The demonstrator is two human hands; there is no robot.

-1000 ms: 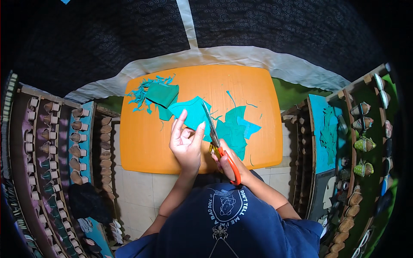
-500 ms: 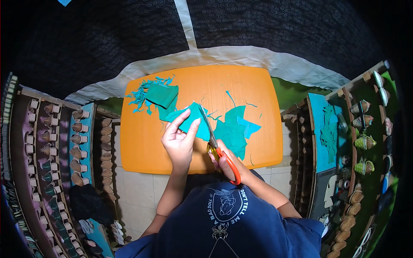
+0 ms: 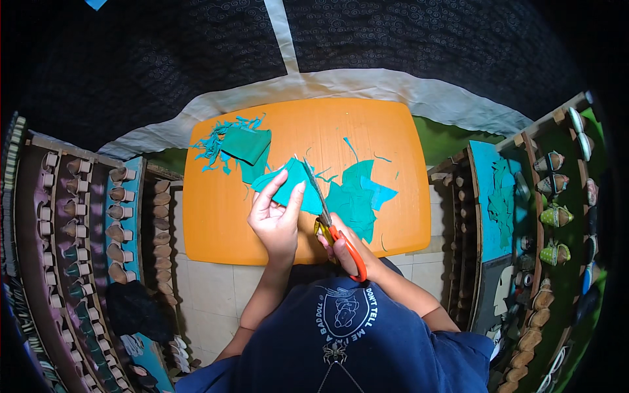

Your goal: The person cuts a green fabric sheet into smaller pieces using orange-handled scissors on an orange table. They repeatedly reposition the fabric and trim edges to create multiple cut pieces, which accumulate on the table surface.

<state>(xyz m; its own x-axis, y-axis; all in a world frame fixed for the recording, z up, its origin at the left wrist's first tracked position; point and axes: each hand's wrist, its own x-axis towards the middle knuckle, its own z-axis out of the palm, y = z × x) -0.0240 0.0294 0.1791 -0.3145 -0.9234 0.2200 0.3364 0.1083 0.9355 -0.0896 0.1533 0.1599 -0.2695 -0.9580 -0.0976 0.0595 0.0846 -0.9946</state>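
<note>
Between the thumb and fingers of my left hand [image 3: 275, 211] is a green piece of fabric [image 3: 293, 181], held above the orange table [image 3: 223, 223]. My right hand [image 3: 347, 245] grips a pair of scissors [image 3: 354, 257] with orange and yellow handles. Its blades point up and away, lying along the right edge of the held piece. To the right, a loose pile of green cut fabric pieces [image 3: 352, 204] rests on the table, with a bluer scrap [image 3: 381, 194] at its side. Farther left lies a folded green cloth [image 3: 246, 144].
Thin green trimmings [image 3: 211, 145] are heaped at the table's far left corner, and a few strips lie near the middle. Shelves of shoe-like items [image 3: 122, 213] stand on the left, with more racks [image 3: 555, 216] on the right. A dark patterned curtain [image 3: 406, 39] hangs behind.
My left hand and the fabric piece have shifted very slightly to the right. The scissors and my right hand stay almost in the same place.
</note>
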